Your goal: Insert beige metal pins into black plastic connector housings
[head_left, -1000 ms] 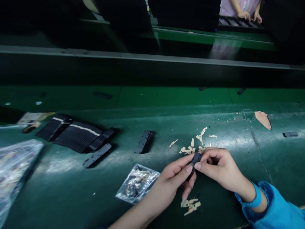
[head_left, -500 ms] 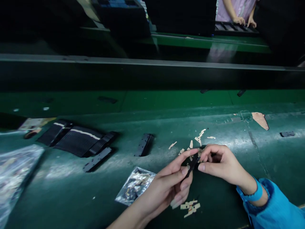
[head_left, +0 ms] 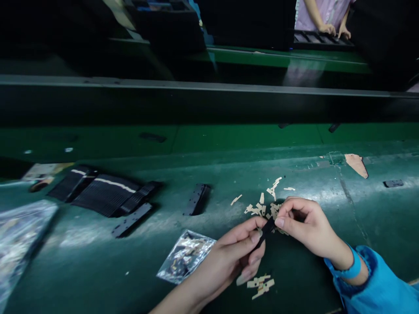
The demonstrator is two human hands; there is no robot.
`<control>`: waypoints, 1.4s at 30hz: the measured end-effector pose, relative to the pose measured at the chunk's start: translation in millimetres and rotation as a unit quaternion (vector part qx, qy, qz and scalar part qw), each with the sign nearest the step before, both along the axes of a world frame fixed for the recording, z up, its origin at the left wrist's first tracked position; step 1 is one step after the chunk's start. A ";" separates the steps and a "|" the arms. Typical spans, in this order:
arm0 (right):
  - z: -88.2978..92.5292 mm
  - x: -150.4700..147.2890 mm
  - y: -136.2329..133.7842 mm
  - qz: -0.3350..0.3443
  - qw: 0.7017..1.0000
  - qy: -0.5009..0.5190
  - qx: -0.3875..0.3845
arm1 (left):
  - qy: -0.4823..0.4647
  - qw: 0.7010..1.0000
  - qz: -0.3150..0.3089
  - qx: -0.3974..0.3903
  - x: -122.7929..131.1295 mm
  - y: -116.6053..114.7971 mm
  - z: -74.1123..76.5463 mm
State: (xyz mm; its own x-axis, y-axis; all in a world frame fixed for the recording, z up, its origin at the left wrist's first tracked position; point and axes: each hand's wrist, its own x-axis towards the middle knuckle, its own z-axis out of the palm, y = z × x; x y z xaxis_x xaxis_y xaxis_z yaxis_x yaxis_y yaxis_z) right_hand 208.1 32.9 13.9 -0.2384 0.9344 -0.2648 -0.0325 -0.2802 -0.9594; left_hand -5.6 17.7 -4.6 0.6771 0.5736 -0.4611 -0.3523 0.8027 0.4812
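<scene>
My left hand (head_left: pixel 240 244) is closed around a narrow black plastic part (head_left: pixel 266 230), which tilts up to the right between thumb and fingers. At the part's upper end, my right hand (head_left: pixel 299 220) has its thumb and index finger pinched together. Whatever lies in that pinch is hidden. Just behind the hands, small flat cream-coloured pieces (head_left: pixel 255 210) lie loosely scattered. A smaller cluster of cream pieces (head_left: pixel 262 284) rests below my left hand. Beside my left forearm is a clear plastic bag (head_left: pixel 186 256) with small parts inside.
Stacked ribbed black parts (head_left: pixel 104 192) lie at left, with a black plate (head_left: pixel 132 219) beside them. Another black block (head_left: pixel 197 199) stands nearer the middle. A large clear bag (head_left: pixel 22 244) fills the left edge. Across a dark ledge (head_left: pixel 209 87), another person's hands (head_left: pixel 332 30) touch a black tray.
My left index finger has drawn back from its stretched position and curled onto the black part. The right hand stays at the part's upper end, its pinch tighter.
</scene>
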 end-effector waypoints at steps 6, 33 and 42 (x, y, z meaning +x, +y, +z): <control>1.8 0.6 1.9 0.016 0.998 0.031 -0.044 | -0.002 1.000 -0.016 0.000 -0.6 -0.4 -2.4; -10.1 -18.3 -6.2 0.031 0.994 -0.079 0.074 | 0.018 1.000 0.013 -0.013 1.4 1.2 1.9; -4.3 -10.0 -2.5 0.017 0.997 -0.039 0.063 | 0.214 0.946 0.044 0.238 -1.3 -4.5 0.5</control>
State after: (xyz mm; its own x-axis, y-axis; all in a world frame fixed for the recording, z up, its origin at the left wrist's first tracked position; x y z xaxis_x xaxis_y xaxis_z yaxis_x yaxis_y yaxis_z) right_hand 198.1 30.4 9.5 -0.2532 0.9534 -0.1641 0.0518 -0.1560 -0.9864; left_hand -7.0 13.1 -4.1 0.4261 0.8311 -0.3573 -0.0985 0.4353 0.8949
